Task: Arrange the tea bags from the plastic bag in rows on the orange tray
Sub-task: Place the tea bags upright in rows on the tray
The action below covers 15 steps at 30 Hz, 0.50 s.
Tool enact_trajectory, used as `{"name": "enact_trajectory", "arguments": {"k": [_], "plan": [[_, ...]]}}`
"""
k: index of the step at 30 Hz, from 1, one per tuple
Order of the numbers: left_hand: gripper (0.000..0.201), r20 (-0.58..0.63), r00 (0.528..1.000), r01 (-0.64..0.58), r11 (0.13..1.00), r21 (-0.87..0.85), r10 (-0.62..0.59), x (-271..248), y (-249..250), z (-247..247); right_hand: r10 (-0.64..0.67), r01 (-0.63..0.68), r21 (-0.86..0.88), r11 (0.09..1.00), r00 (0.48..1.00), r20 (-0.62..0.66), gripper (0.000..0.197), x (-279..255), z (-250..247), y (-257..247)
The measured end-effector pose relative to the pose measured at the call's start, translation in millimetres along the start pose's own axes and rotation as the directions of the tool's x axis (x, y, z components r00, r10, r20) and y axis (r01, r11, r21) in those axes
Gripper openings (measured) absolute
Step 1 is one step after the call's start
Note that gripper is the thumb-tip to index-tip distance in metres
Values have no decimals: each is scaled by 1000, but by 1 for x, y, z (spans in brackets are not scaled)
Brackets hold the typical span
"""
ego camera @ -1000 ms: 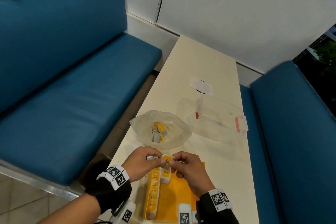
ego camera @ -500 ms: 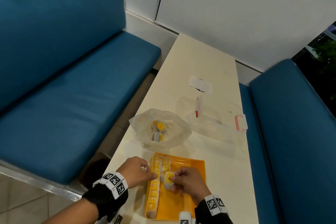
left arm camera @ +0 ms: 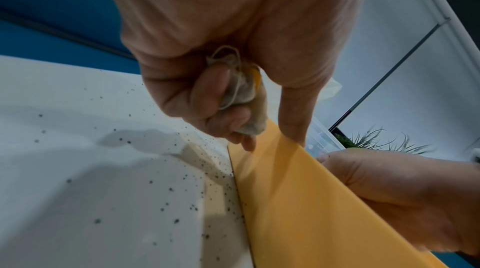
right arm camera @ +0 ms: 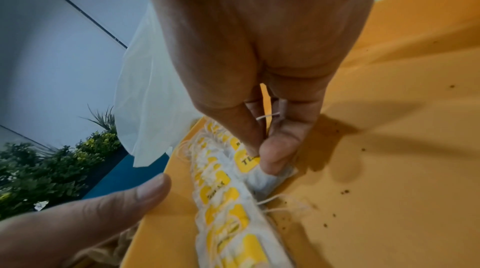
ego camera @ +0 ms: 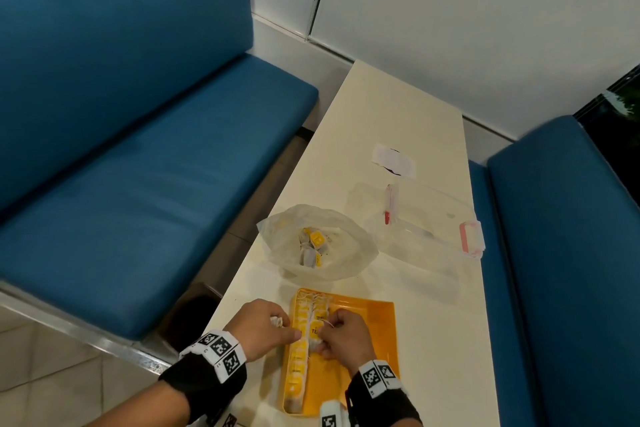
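An orange tray (ego camera: 367,340) lies at the table's near end, with a row of several yellow-tagged tea bags (ego camera: 299,357) along its left side. My right hand (ego camera: 323,340) pinches a tea bag (right arm camera: 262,178) by its yellow tag and holds it down on the tray beside that row. My left hand (ego camera: 294,334) grips a crumpled tea bag (left arm camera: 241,92) in its curled fingers, and one fingertip touches the tray's left rim (left arm camera: 259,159). Beyond the tray, the open plastic bag (ego camera: 349,253) holds several more tea bags (ego camera: 311,246).
A clear plastic box with pink latches (ego camera: 429,218) sits right of the bag, and a white paper scrap (ego camera: 393,159) lies farther back. Blue benches flank the narrow table on the left (ego camera: 138,166) and right (ego camera: 571,253). Tea dust specks (left arm camera: 166,190) dot the table beside the tray.
Both hands came down from near the plastic bag to the tray. The right hand brought the yellow-tagged tea bag down beside the row; the left hand settled at the tray's left rim.
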<state>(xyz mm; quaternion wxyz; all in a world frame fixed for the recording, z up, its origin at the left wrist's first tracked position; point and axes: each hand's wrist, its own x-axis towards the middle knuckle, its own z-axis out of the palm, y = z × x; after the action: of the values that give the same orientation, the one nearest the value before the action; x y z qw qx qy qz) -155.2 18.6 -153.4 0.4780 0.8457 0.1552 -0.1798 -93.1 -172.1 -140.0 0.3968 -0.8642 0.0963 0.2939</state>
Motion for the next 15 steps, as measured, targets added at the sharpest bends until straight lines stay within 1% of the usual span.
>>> {"name": "enact_trajectory", "arguments": {"k": [3, 7, 10, 11, 12, 13, 14, 15], "plan": [[28, -7, 1000, 7, 1000, -11, -7, -1, -2, -2, -40, 39, -37, 999, 999, -21, 10, 1, 4, -7], [32, -10, 1000, 7, 1000, -14, -7, -2, -4, -5, -71, 68, -67, 995, 997, -42, 5, 1, 10, -11], [32, 16, 1000, 13, 1000, -11, -13, -4, -6, -11, -62, 60, -59, 996, 998, -29, 9, -1, 11, -12], [31, 20, 1000, 15, 999, -38, -14, -5, -6, -14, -67, 64, -56, 996, 997, -36, 10, -1, 10, -12], [30, 24, 999, 32, 993, -113, -29, -7, -6, -17, -79, 75, -74, 994, 995, -56, 12, -1, 8, -12], [29, 42, 997, 78, 965, -251, -70, -9, -4, -21, -110, 101, -102, 990, 990, -83, 13, -1, 4, -12], [28, 81, 989, 145, 900, -411, -122, -11, -2, -24, -144, 131, -126, 983, 984, -101, 13, -3, 0, -14], [26, 134, 979, 205, 807, -554, -157, -14, 0, -28, -189, 172, -147, 974, 975, -115, 13, -5, -3, -15]]}}
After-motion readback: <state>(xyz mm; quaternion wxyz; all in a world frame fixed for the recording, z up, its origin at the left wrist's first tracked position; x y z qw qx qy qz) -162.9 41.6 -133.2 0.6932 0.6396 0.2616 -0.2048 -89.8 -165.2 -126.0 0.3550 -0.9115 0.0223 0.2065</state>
